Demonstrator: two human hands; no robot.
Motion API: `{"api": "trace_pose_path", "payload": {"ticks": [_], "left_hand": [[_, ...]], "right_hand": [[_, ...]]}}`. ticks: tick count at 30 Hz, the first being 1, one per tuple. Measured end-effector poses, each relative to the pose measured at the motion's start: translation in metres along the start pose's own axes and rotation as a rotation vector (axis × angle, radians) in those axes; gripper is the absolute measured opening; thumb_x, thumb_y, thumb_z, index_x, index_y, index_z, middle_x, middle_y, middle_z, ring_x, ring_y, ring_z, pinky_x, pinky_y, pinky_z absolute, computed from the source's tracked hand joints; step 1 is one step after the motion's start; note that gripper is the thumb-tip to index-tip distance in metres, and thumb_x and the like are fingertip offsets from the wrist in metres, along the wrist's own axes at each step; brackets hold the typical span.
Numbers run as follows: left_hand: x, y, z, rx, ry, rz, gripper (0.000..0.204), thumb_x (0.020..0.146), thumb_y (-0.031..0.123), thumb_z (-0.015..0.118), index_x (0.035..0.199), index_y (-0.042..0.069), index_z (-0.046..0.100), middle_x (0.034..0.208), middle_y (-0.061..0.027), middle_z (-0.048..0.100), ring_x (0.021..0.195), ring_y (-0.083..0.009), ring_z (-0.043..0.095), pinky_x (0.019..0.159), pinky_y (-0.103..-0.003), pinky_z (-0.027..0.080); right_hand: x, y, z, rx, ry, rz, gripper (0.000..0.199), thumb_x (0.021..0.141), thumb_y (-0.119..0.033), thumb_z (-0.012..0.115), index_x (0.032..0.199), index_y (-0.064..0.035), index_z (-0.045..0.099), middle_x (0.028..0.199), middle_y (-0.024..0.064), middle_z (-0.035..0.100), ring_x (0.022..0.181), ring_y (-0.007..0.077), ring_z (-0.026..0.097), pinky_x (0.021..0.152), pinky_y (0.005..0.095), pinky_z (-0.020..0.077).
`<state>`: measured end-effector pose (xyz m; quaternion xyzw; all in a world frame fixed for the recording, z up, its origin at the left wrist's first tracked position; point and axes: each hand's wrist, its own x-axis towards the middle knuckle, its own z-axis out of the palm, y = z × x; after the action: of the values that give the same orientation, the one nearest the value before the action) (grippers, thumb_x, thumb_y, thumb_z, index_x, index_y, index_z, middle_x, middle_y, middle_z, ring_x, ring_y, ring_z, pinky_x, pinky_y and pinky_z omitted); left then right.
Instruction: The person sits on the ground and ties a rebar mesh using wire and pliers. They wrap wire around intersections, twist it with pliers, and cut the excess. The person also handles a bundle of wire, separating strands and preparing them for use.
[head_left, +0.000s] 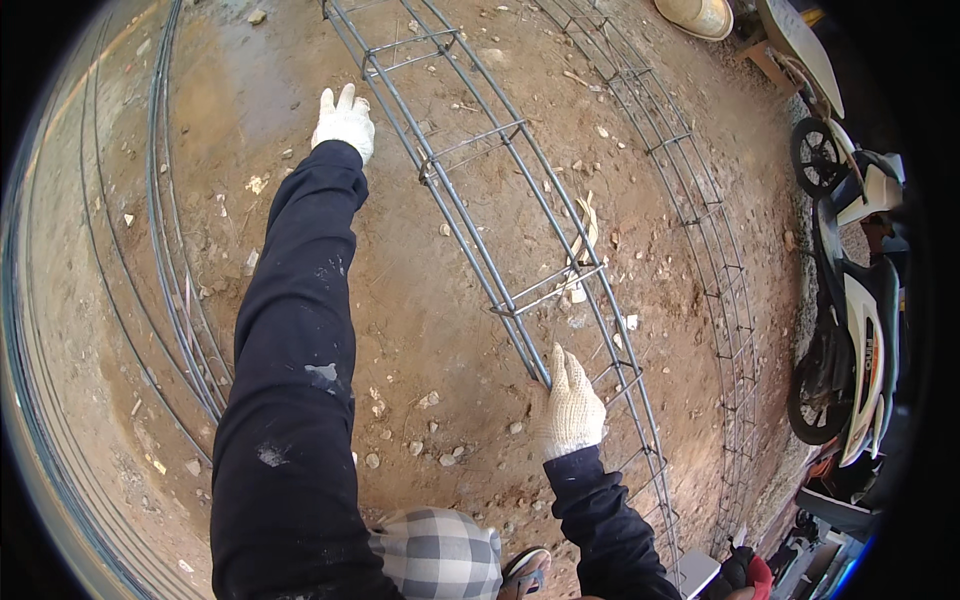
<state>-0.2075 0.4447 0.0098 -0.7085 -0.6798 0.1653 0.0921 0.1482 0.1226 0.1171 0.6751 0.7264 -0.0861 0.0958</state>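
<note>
The person stands over bare dirt ground (420, 300), both hands in white knit gloves, dark sleeves running up from the lower edge. The right hand (570, 408) rests on the near cage (500, 200), a long frame of steel bars tied with square stirrups that lies on the ground and runs from the top middle down to the lower right. Its fingers lie close together, laid along 1 of the cage's left bars; whether they curl under it I cannot tell. The left hand (344, 122) is stretched far out, up near the top of the ground, just left of the same cage. Its fingers are straight and slightly spread, holding nothing, and it is not clear whether it touches the dirt.

A 2nd cage (700, 210) lies to the right, roughly parallel and well apart from the 1st. Loose bars (170, 250) lie in a bundle along the left edge. Small stones (430, 400) are scattered between the arms. 2 scooters (860, 300) stand at the right edge. A checked cloth (440, 555) shows at the bottom, beside a sandal (525, 570).
</note>
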Motion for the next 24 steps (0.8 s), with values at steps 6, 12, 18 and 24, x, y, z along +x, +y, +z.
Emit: {"api": "trace_pose_path", "payload": {"ticks": [6, 12, 18, 24], "left_hand": [[-0.076, -0.014, -0.029, -0.420, 0.503, -0.040, 0.043, 0.088, 0.027, 0.066, 0.122, 0.002, 0.063, 0.131, -0.0122, 0.057, 0.138, -0.0271, 0.041, 0.117, -0.049, 0.028], [-0.289, -0.024, -0.082, -1.012, 1.009, -0.282, 0.017, 0.079, -0.002, 0.076, 0.096, 0.002, 0.074, 0.097, -0.0097, 0.073, 0.100, -0.0247, 0.067, 0.094, -0.034, 0.050], [-0.375, -0.044, -0.080, -0.990, 0.585, -0.414, 0.021, 0.083, 0.012, 0.070, 0.103, 0.005, 0.070, 0.114, -0.0114, 0.061, 0.104, -0.0266, 0.062, 0.082, -0.036, 0.056], [-0.314, -0.042, -0.040, -0.751, 0.388, -0.226, 0.040, 0.082, 0.022, 0.067, 0.120, 0.012, 0.064, 0.130, -0.0162, 0.056, 0.126, -0.0355, 0.049, 0.106, -0.044, 0.040]], "right_hand": [[-0.002, -0.003, -0.010, 0.069, 0.081, -0.024, 0.075, 0.084, -0.037, 0.071, 0.144, -0.0026, 0.043, 0.136, 0.0169, 0.055, 0.109, 0.0308, 0.062, 0.086, 0.0401, 0.0537], [-0.009, -0.007, -0.018, 0.179, 0.295, -0.082, 0.078, 0.084, -0.043, 0.072, 0.143, -0.0006, 0.044, 0.134, 0.0186, 0.056, 0.109, 0.0340, 0.061, 0.090, 0.0411, 0.0519], [-0.020, -0.006, -0.035, 0.178, 0.353, -0.088, 0.070, 0.088, -0.040, 0.067, 0.144, -0.0035, 0.045, 0.134, 0.0164, 0.058, 0.111, 0.0318, 0.063, 0.091, 0.0415, 0.0519], [-0.020, -0.009, -0.042, 0.075, 0.203, -0.022, 0.058, 0.089, -0.032, 0.063, 0.141, -0.0098, 0.048, 0.122, 0.0139, 0.062, 0.101, 0.0311, 0.067, 0.084, 0.0435, 0.0539]]}}
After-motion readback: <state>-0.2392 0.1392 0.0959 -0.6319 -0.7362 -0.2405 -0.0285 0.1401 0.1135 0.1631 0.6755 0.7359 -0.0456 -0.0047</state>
